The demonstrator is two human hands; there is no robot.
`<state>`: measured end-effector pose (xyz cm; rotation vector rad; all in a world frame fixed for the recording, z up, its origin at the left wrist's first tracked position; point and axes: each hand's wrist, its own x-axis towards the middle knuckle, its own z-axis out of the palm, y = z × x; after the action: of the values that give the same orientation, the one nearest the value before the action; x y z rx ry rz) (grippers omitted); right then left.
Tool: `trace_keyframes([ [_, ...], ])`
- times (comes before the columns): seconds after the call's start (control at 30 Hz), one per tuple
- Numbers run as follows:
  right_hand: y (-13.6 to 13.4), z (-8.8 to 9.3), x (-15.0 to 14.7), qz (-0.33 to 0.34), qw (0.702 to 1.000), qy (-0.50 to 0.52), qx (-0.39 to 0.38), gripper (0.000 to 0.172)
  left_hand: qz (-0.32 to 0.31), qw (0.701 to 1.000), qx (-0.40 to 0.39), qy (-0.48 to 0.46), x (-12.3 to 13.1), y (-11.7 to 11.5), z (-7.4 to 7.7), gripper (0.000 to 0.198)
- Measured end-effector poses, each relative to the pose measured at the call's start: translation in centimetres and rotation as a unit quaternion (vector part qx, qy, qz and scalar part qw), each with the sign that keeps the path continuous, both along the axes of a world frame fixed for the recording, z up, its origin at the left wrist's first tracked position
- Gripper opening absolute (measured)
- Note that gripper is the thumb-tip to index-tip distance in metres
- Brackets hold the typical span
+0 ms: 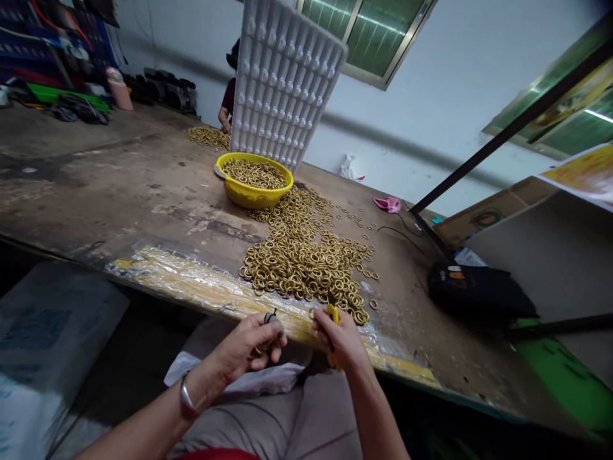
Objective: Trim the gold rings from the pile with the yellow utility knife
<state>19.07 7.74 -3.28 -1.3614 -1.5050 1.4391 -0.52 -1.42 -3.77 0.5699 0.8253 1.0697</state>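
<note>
My left hand [249,345] is held in front of the table edge, its fingers curled round a few brass-coloured rings [261,348]. A dark band with a short tip pointing up sits at its thumb and forefinger. My right hand [342,338] is closed round a small yellow-handled tool [333,313] with a dark tip; its exact kind is hidden by the fingers. A single ring shows at that hand's fingertips. Just beyond both hands lies a big pile of brass-coloured rings [301,262], spread over the table.
A yellow basin [253,197] full of rings stands behind the pile, before an upright ribbed plastic tray [287,83]. Another person [226,112] sits beyond it by more rings. Shiny tape [191,281] covers the table edge. A black bag [472,291] lies right.
</note>
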Motion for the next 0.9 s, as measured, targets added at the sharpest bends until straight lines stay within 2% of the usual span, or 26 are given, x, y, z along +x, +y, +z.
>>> trace_keyframes([
  [0.1,-1.5,1.2,-1.6,0.025,0.983,0.126,-0.134,0.040,0.065,0.988,0.052,0.133,1.1,0.1,0.2,0.027],
  [0.2,-2.5,1.7,-2.7,0.030,0.960,0.186,-0.205,0.041,0.114,0.958,0.122,0.232,1.7,0.1,0.4,0.020],
  [0.33,-3.3,1.6,-3.8,0.049,0.947,0.214,-0.236,0.041,0.116,0.928,0.158,0.318,1.7,-0.1,0.3,0.015],
  [0.43,-3.6,1.5,-4.2,0.065,0.954,0.193,-0.221,0.043,0.125,0.921,0.154,0.335,1.3,-0.3,0.2,0.014],
  [0.5,-3.9,1.4,-4.2,0.077,0.973,0.135,-0.173,0.044,0.113,0.937,0.126,0.304,1.0,-0.3,0.1,0.015],
  [0.57,-4.3,1.3,-4.0,0.075,0.995,0.033,-0.058,0.044,0.093,0.956,0.092,0.262,0.7,-0.2,0.1,0.020],
  [0.6,-4.6,1.3,-3.8,0.071,0.997,-0.029,0.020,0.042,0.083,0.963,0.080,0.245,0.7,-0.2,0.2,0.022],
  [0.67,-5.2,1.3,-3.4,0.073,0.972,-0.151,0.165,0.030,0.073,0.968,0.073,0.228,0.6,-0.1,0.3,0.027],
  [0.73,-5.8,1.3,-3.1,0.092,0.931,-0.255,0.244,0.012,0.072,0.970,0.072,0.221,0.6,0.0,0.5,0.028],
  [0.8,-6.2,1.3,-2.9,0.106,0.899,-0.331,0.268,0.014,0.079,0.972,0.064,0.214,0.8,0.0,0.6,0.026],
  [0.9,-6.4,1.1,-2.9,0.106,0.868,-0.397,0.278,0.021,0.082,0.973,0.066,0.203,1.1,0.0,0.7,0.024],
])
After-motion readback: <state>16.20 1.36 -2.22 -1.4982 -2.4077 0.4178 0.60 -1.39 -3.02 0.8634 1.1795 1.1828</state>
